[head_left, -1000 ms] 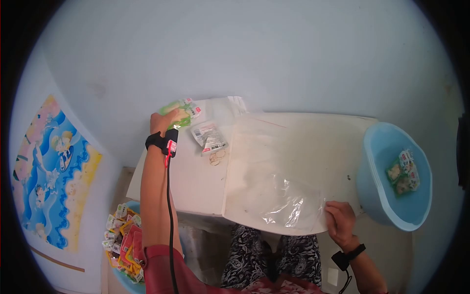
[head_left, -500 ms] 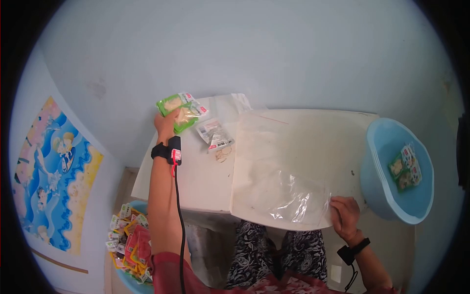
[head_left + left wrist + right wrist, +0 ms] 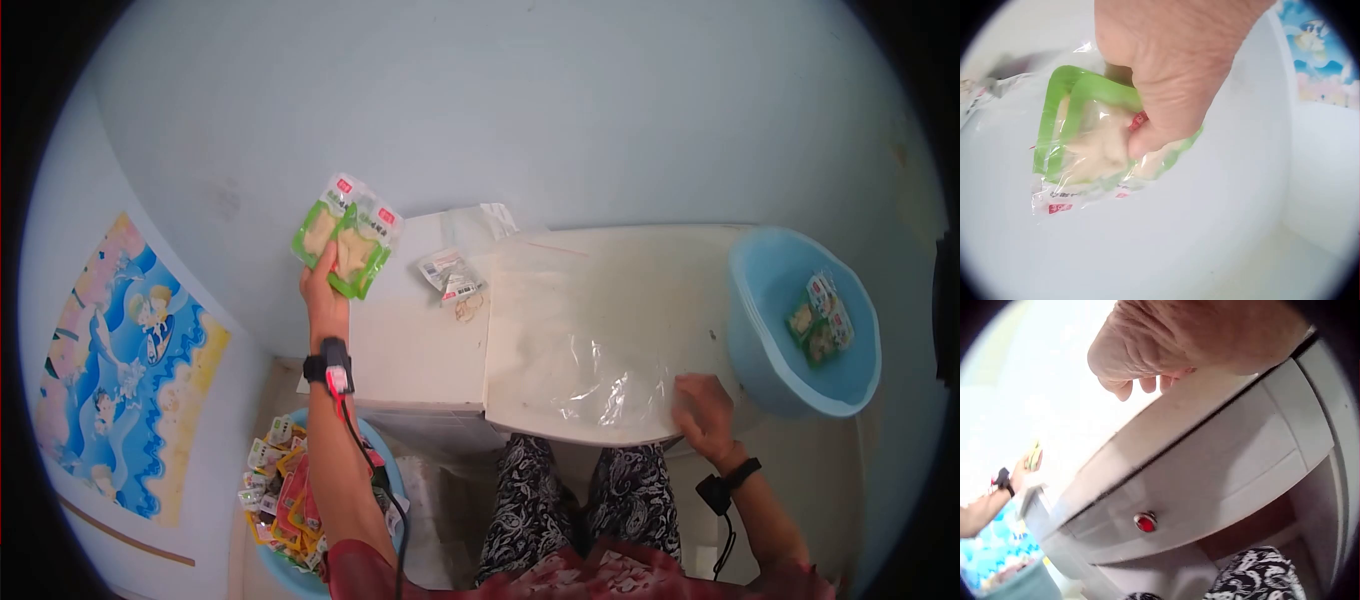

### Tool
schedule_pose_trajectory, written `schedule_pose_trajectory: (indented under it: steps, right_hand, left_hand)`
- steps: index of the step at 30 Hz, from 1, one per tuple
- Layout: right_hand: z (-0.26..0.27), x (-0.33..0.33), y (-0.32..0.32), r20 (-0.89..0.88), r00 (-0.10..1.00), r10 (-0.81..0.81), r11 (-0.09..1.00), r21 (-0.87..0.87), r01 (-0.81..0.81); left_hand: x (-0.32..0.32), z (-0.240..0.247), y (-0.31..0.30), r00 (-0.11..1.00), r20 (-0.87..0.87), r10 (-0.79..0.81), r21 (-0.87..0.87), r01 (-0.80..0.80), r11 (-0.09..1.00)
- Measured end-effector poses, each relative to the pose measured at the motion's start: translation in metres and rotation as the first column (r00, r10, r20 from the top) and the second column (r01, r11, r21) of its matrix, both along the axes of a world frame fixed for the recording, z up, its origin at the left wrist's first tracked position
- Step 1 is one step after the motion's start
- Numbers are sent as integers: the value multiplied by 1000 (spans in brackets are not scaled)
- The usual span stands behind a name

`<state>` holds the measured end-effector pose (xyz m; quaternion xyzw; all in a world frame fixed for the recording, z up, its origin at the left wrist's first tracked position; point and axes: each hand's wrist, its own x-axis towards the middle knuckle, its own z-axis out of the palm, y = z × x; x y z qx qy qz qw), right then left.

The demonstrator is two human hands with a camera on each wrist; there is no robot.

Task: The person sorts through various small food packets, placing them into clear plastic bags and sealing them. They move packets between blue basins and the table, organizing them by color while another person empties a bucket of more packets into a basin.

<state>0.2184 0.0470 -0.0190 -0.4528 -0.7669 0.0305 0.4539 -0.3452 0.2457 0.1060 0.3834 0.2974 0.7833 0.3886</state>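
Two green-and-clear snack packets [image 3: 352, 250] with pale pieces inside are pinched by my left hand [image 3: 325, 300], held up over the table's far left corner. The left wrist view shows the thumb pressed across the overlapping packets [image 3: 1094, 147]. My right hand [image 3: 706, 415] rests at the table's front edge, fingers loosely bent, beside a clear plastic bag [image 3: 605, 385] that lies flat. In the right wrist view the fingertips of the right hand [image 3: 1160, 350] hang down over the pale tabletop, with nothing visible between them.
A silvery packet [image 3: 452, 277] lies left of the table's seam, near a clear wrapper [image 3: 485, 222]. At the right stands a blue basin [image 3: 755, 350] with green packets inside. Down on the left, another blue basin [image 3: 385, 440] is heaped with colourful packets. A wall [image 3: 560, 110] rises behind the table.
My left hand has lifted the two green packets up off the far left of the table and turned them upright. The right hand stays near the front edge.
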Motion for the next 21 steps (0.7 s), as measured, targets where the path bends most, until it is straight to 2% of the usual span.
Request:
schedule_pose_trajectory:
  steps: [2, 6, 8, 10, 12, 14, 17, 18, 21]
  right_hand:
    - [9, -2, -9, -241, 970, -30, 985, -173, -12]
    - [27, -15, -20, -433, 886, -167, 969, -236, 68]
    - [55, -35, -22, -409, 912, -41, 967, -245, -67]
    - [96, -61, -23, -352, 928, 118, 970, -161, -184]
    - [121, -82, -23, -482, 843, 239, 932, -131, -339]
    - [129, -92, -19, -534, 791, 297, 909, -95, -406]
    - [137, -82, -29, -480, 848, 226, 793, -415, -447]
    - [132, -80, -31, -489, 849, 199, 806, -411, -426]
    - [128, -66, -43, -635, 751, 180, 781, -373, -502]
  left_hand:
    - [18, 1, -31, 998, -6, -65, 6, 65, 998]
    - [72, -13, -98, 991, -56, -124, 30, 126, 992]
    - [110, -23, -132, 982, -93, -164, 28, 167, 986]
    - [150, -34, -159, 971, -137, -198, 20, 203, 979]
    - [188, -44, -178, 954, -161, -252, 33, 260, 965]
    - [219, -52, -193, 937, -167, -308, 62, 321, 945]
    - [257, -56, -211, 915, -98, -392, 59, 399, 915]
    - [268, -54, -216, 907, -55, -418, 39, 420, 907]
    - [290, -58, -218, 864, -18, -503, -4, 503, 864]
